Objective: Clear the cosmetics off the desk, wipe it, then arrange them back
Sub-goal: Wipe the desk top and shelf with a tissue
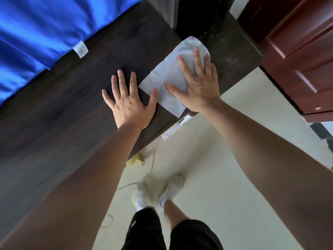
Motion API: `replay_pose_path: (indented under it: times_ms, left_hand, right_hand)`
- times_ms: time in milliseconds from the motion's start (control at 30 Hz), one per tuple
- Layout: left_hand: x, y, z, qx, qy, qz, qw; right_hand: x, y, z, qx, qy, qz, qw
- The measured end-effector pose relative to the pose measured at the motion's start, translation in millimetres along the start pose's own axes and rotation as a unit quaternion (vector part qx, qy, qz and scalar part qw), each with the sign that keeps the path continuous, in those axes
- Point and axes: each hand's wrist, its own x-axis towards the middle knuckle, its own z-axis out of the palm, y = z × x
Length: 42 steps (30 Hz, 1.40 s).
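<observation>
Wiping step in hand. Right hand (199, 87) flat, fingers spread, presses white wipe (169, 78) onto dark worktop (72, 98) near front edge. Left hand (128, 101) flat on bare worktop just beside wipe, thumb touching its edge. No cosmetics in view. Dusty patch at far right corner likely next: slide wipe there.

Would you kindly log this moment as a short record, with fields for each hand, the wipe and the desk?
desk: dark wood, pale specks at its far end
wipe: white, spread out near the desk's front edge
left hand: flat, fingers spread, resting on the desk beside the wipe
right hand: flat, fingers spread, pressing on the wipe
stage: wiping
</observation>
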Motion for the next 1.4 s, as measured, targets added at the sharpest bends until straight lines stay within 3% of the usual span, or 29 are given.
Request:
replay_pose_path:
  times_ms: [200, 533, 733, 867, 1067, 1267, 1400]
  left_hand:
    - [1, 2, -1, 0.021, -0.003, 0.005, 1.000]
    - [4, -1, 5, 0.053, 0.011, 0.007, 0.999]
    - [1, 4, -1, 0.061, -0.020, -0.012, 0.998]
    - [4, 13, -3, 0.066, -0.042, -0.033, 0.996]
    - [5, 80, 9, 0.027, -0.030, -0.138, 0.990]
    - [-16, 187, 37, -0.012, 0.024, -0.237, 0.971]
    - [-18, 254, 56, 0.002, 0.038, -0.280, 0.959]
  right_hand:
    - [18, 6, -10, 0.012, -0.037, -0.015, 0.999]
    - [62, 5, -6, 0.032, -0.032, -0.063, 0.997]
    - [60, 36, -31, 0.128, -0.177, -0.087, 0.972]
    - [54, 68, -46, 0.172, -0.185, -0.060, 0.966]
    - [64, 102, -57, 0.197, -0.161, -0.078, 0.964]
    - [96, 185, -72, 0.289, -0.161, -0.089, 0.939]
    - [122, 237, -90, 0.281, -0.140, -0.138, 0.939]
